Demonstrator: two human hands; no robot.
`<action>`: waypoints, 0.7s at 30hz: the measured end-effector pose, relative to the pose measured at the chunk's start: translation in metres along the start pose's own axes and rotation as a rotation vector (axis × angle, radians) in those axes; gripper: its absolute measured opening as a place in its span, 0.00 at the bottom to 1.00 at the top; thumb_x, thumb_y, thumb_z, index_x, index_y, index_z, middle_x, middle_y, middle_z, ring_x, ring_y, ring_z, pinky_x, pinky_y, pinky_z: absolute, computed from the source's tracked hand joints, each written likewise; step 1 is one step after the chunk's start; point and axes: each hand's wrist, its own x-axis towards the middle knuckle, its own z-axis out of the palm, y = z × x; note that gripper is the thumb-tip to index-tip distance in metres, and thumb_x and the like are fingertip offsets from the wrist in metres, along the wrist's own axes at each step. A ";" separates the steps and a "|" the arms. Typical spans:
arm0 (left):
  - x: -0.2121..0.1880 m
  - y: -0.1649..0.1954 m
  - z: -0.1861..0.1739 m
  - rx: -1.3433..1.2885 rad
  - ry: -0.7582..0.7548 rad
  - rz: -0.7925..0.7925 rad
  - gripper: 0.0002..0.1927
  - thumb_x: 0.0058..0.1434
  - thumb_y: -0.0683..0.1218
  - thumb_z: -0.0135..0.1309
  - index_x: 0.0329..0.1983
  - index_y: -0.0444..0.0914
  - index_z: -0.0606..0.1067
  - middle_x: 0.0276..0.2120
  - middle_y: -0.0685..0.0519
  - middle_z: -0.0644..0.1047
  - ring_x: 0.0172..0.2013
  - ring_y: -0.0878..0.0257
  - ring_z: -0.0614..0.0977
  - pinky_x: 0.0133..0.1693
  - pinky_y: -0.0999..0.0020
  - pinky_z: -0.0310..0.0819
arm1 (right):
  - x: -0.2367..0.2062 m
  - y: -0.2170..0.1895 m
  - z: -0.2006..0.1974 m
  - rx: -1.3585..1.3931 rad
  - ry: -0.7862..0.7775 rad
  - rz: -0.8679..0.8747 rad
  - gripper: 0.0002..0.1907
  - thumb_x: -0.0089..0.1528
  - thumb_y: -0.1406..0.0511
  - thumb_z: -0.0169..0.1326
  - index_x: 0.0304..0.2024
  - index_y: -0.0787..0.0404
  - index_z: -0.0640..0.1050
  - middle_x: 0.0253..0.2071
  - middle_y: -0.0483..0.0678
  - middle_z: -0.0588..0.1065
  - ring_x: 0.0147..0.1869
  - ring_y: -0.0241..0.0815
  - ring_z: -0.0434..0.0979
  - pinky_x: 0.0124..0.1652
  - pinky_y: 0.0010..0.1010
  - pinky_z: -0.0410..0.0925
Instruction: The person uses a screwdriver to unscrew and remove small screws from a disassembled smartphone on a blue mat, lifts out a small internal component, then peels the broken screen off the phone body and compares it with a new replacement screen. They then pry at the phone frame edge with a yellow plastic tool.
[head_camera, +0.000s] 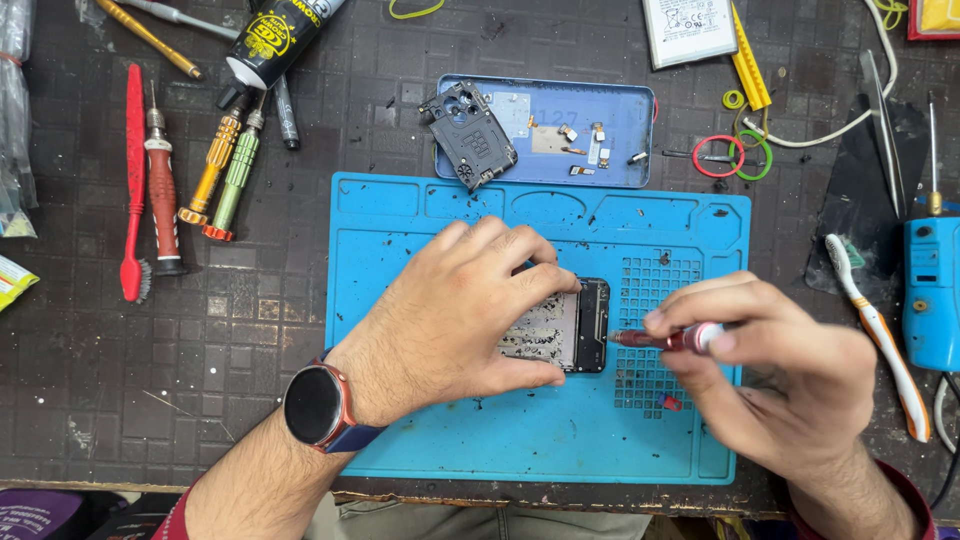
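At the left of the frame, a red brush (133, 180) and several precision screwdrivers (195, 170) lie on the dark workbench (150, 360). In the centre, the left hand (450, 310), smartwatch (318, 405) on its wrist, curls over an opened phone (570, 328) and pins it flat on the blue repair mat (520, 440); the phone shows a silvery, scuffed inner plate and a black end section. At centre right, the right hand (790, 370) pinches a red-handled screwdriver (665, 340) in closed fingertips, its tip touching the phone's black end. Above the mat lies a blue back cover (600, 110) with a black camera frame (468, 135)
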 end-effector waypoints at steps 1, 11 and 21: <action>0.000 0.000 0.000 0.000 -0.001 0.000 0.33 0.44 0.60 0.72 0.50 0.42 0.76 0.44 0.53 0.73 0.46 0.54 0.75 0.47 0.56 0.68 | -0.001 -0.001 0.001 0.050 0.017 0.031 0.16 0.60 0.79 0.55 0.46 0.65 0.65 0.43 0.58 0.78 0.48 0.50 0.83 0.46 0.40 0.81; 0.000 0.000 0.001 0.000 -0.009 -0.011 0.33 0.43 0.60 0.72 0.50 0.43 0.76 0.44 0.54 0.73 0.45 0.54 0.75 0.46 0.57 0.68 | 0.002 -0.001 0.001 -0.011 -0.034 -0.025 0.18 0.59 0.79 0.57 0.46 0.63 0.66 0.44 0.60 0.78 0.47 0.51 0.84 0.43 0.37 0.79; 0.000 0.001 0.000 0.011 -0.005 0.002 0.33 0.45 0.60 0.71 0.51 0.42 0.76 0.44 0.53 0.73 0.46 0.54 0.75 0.46 0.57 0.67 | -0.003 -0.002 0.000 -0.030 0.026 -0.051 0.22 0.62 0.80 0.53 0.52 0.64 0.59 0.42 0.62 0.78 0.47 0.53 0.86 0.46 0.43 0.82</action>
